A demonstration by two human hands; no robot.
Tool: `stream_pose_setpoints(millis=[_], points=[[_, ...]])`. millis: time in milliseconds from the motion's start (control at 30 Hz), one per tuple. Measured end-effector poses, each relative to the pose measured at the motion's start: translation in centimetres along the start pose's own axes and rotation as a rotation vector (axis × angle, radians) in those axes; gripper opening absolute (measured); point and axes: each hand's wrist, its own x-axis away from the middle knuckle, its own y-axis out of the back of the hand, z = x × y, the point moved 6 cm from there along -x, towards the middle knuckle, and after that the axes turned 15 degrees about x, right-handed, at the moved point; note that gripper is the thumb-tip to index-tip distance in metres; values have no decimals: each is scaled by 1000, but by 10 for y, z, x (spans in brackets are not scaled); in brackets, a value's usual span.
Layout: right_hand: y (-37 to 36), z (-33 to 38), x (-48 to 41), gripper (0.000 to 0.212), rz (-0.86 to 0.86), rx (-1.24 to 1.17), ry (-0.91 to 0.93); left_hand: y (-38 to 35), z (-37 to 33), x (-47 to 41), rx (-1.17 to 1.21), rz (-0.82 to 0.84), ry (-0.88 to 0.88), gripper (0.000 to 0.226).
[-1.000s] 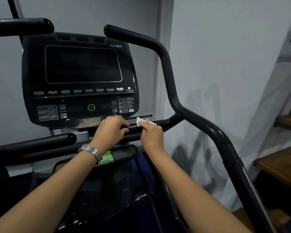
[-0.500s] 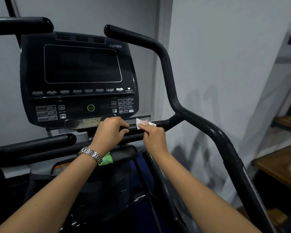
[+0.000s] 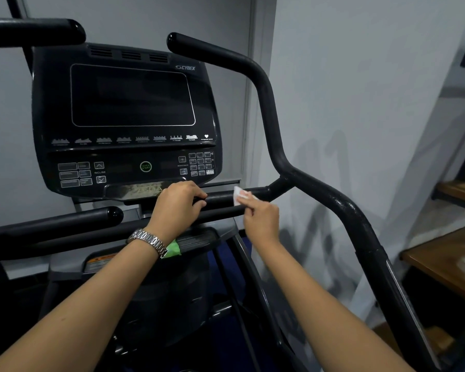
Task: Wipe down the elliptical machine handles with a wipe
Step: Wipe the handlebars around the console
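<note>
Wiping the crossbar (image 3: 220, 196).
Right hand (image 3: 261, 221) pinches wipe (image 3: 238, 196) at 3 o'clock of left hand (image 3: 179, 204), which grips bar; next: rub toward 3.

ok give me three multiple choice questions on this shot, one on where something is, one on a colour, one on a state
1. Where is the white wipe?
A. on the console screen
B. on the short horizontal handle right of the left hand
C. on the floor

2. What colour is the quick start ring?
A. red
B. blue
C. green

3. What is the left hand doing?
A. gripping the horizontal handle
B. hanging free
C. pressing a keypad button

Answers: 1 B, the right hand presses the wipe onto that bar. 2 C, the ring shows green. 3 A, its fingers curl over the bar.
</note>
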Motion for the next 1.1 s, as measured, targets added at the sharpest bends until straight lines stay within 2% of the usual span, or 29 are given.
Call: stream_pose_setpoints(millis=[100, 300, 433, 633, 800, 967, 1100], points=[[5, -16, -18, 37, -16, -61, -178, 0, -2, 1, 3, -5, 2, 16], [-4, 3, -2, 39, 19, -39, -9, -1, -2, 1, 4, -5, 2, 16], [4, -16, -25, 35, -14, -51, -190, 0, -2, 0, 1, -12, 5, 16], [-1, -9, -14, 38, -2, -44, -102, -1, -3, 0, -1, -7, 9, 16], [4, -22, -28, 35, -29, -42, -260, -1, -2, -1, -1, -11, 16, 17], [-12, 2, -3, 37, -31, -97, -120, 0, -3, 0, 8, -22, 6, 16], [-9, -8, -8, 34, -113, -178, -238, 0, -5, 1, 12, -19, -6, 16]])
